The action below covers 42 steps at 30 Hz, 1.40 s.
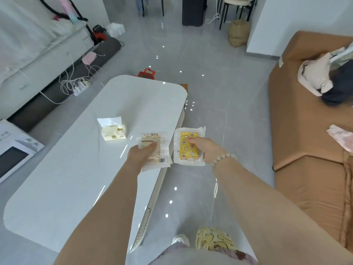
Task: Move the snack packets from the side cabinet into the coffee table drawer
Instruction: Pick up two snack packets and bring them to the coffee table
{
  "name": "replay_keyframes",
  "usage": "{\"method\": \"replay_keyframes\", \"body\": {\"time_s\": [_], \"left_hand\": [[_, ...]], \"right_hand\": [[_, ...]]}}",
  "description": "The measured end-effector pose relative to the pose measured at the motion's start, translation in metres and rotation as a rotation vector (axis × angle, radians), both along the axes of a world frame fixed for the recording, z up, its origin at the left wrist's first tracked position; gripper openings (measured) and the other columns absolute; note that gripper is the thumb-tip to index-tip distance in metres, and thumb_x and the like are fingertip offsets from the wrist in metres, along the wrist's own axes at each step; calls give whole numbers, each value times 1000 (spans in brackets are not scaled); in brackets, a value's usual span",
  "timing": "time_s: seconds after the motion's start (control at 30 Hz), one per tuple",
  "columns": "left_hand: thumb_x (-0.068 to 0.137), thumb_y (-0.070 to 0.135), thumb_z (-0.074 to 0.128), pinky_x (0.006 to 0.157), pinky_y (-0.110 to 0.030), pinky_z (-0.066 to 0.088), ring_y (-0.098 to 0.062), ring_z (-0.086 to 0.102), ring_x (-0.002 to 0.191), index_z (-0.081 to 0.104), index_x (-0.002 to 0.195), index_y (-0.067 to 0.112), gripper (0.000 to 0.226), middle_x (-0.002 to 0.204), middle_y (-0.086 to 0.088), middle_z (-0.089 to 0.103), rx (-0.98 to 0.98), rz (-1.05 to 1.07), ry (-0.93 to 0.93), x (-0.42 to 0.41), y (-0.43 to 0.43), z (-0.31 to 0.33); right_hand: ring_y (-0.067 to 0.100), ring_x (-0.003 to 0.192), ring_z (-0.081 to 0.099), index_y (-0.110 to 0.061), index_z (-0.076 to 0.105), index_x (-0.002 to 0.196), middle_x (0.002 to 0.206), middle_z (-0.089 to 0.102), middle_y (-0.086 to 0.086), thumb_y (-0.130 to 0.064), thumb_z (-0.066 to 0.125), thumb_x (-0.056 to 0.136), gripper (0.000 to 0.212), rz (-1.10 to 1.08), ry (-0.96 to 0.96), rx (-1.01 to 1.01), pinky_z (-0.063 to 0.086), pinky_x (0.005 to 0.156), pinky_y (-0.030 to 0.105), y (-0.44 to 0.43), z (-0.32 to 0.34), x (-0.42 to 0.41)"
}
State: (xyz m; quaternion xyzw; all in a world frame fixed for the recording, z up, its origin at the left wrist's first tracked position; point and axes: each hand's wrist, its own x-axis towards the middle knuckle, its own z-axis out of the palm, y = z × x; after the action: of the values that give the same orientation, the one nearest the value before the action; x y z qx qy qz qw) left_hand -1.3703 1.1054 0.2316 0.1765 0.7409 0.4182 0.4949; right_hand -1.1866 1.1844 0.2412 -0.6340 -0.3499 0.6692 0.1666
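Nearest you, a yellow patterned slipper (214, 240) stands on the grey tiled floor (238, 121), just right of the white coffee table (66, 178). Both your bare arms reach forward from there, and a beaded bracelet (223, 157) circles your right wrist.

Your left hand (142, 152) pinches a pale packet (155, 150) with printed text, thumb on top and the fingers hidden beneath. You hold it over the table's right edge. Your right hand (202, 148) grips a yellow packet (189, 146) marked with stars, thumb across its face. It hangs just past the table edge, above the floor and right beside the pale one. The two packets are close; whether they touch cannot be told.

A little farther and to the left, a tissue pack (112, 129) sits on the tabletop, apart from both hands. To the right, a brown sofa (305, 140) runs along the floor. Beyond the table's far end stands a red bag (146, 73), and to the far left a power strip (80, 86) lies among white cables.
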Motion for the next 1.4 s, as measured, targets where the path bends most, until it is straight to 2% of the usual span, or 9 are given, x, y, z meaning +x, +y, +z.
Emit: {"method": "replay_keyframes", "body": {"time_s": [0.2,0.3,0.47,0.57,0.67,0.83,1.03,1.27,1.4], "left_hand": [[81,30,74,87,-35,52,-27,66,91,67,100,10,29,97,-8,69,-57,120,13,-23,31,-20],[81,31,74,84,-34,51,-28,65,90,66,101,9,31,96,-8,68,-91,211,-4,-29,52,-30],[82,33,72,70,-28,50,-24,64,81,65,98,11,28,88,-4,67,-118,384,-35,-35,92,-36],[83,33,71,78,-32,51,-22,64,80,65,96,11,27,86,-3,67,-108,491,-87,-42,108,-44],[83,31,72,85,-36,52,-23,65,81,66,95,12,23,89,-4,68,-75,603,-141,-45,117,-57],[81,34,73,93,-44,52,-29,67,98,66,110,9,39,106,-10,70,-78,741,-174,-58,120,-85],[83,34,71,89,-42,54,-27,69,92,67,106,13,31,101,-8,72,-87,738,-232,-60,102,-145],[84,31,68,76,-37,56,-25,70,85,65,106,13,29,97,-7,72,-87,967,-299,-51,73,-223],[85,29,68,77,-38,56,-25,70,85,64,108,13,29,98,-7,72,-76,1046,-297,-54,66,-251]], "right_hand": [[27,105,63,-10,65,104,110,68,9,-33,76,75,39,150,-80,-51,47,98,44,67,-29,-34],[28,110,61,-12,64,93,112,67,9,-34,72,80,26,263,-118,-78,44,102,43,101,-41,-52],[24,104,63,-9,58,120,110,67,5,-40,70,80,53,473,-204,-73,47,92,33,169,-52,-84],[20,100,61,-6,56,110,102,63,2,-34,66,87,37,604,-257,-42,44,81,26,195,-44,-103],[22,104,61,-5,57,111,104,64,5,-30,65,88,36,713,-312,25,48,88,29,213,-55,-121],[25,101,64,-3,62,111,110,68,9,-31,65,86,38,888,-426,105,51,92,34,215,-112,-151],[20,83,56,-2,60,111,96,65,7,-27,59,89,33,1055,-463,189,46,74,28,234,-197,-193],[26,101,60,-2,56,118,112,64,14,-27,57,90,38,1274,-414,256,46,81,30,199,-292,-231],[28,100,62,-4,61,102,103,67,12,-22,58,87,24,1375,-381,445,44,74,26,186,-327,-244]]}}
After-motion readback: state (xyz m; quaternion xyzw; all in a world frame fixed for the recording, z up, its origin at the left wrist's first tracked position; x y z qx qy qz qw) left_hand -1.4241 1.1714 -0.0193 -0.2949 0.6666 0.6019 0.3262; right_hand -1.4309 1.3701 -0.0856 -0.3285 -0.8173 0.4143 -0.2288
